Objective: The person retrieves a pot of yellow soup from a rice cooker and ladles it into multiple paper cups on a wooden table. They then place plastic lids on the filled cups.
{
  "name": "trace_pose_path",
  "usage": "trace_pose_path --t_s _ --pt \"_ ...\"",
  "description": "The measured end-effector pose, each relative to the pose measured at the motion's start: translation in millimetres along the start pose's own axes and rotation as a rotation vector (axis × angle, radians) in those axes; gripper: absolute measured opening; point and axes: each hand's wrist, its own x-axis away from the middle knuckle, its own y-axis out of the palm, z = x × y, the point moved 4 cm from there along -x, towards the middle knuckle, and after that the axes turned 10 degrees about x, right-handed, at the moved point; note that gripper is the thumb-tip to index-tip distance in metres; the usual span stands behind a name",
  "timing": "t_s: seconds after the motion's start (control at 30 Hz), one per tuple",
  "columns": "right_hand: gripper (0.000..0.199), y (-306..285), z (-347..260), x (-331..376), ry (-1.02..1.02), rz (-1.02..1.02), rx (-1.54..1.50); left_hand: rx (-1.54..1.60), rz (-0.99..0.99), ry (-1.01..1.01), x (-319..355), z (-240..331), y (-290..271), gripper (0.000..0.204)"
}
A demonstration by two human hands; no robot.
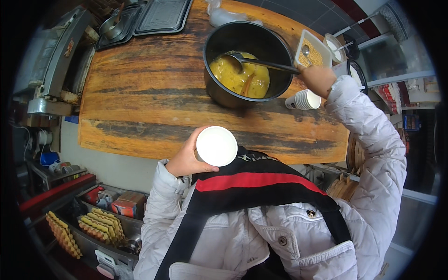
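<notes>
Some dark printing is on the stack of paper cups (303, 100), just right of the black pot (254, 37), but it is too small to read. The black apron (261, 181) with a red band, on the near side of the pot, carries pale marks near its top; the fold makes them unreadable. Far left of the pot and nearer the person, an orange box (125, 207) has print which is also unclear.

The right hand (318, 79), to the right of the pot, is closed around the handle of a ladle (268, 64), and hides its end. The ladle's bowl is inside the pot, at the yellow soup (224, 77); how deep it goes, one cannot tell. A brownish streak in this soup is hard to make out. The left hand (184, 156), nearer than the pot, is half open, curved around a white paper cup (217, 146); some fingers are hidden behind it. Whether the cup contains something is difficult to say.

Beyond the right hand stands a white container (326, 52) of yellow grains, beside the pot. A plastic bag (228, 17) lies behind the pot, and dark trays (163, 16) lie to its left, cut by the upper edge.
</notes>
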Motion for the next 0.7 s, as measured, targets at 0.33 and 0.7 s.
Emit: trace_pose_path --t_s 0.33,0.7 --pt "0.034 21.2 11.6 -1.3 -0.055 -0.447 -0.634 0.051 0.158 0.143 -23.6 -1.3 -17.6 0.102" --pt "0.022 64.3 25.5 56.3 0.018 -0.649 -1.374 -0.036 0.345 0.259 -50.5 32.9 -45.1 0.094"
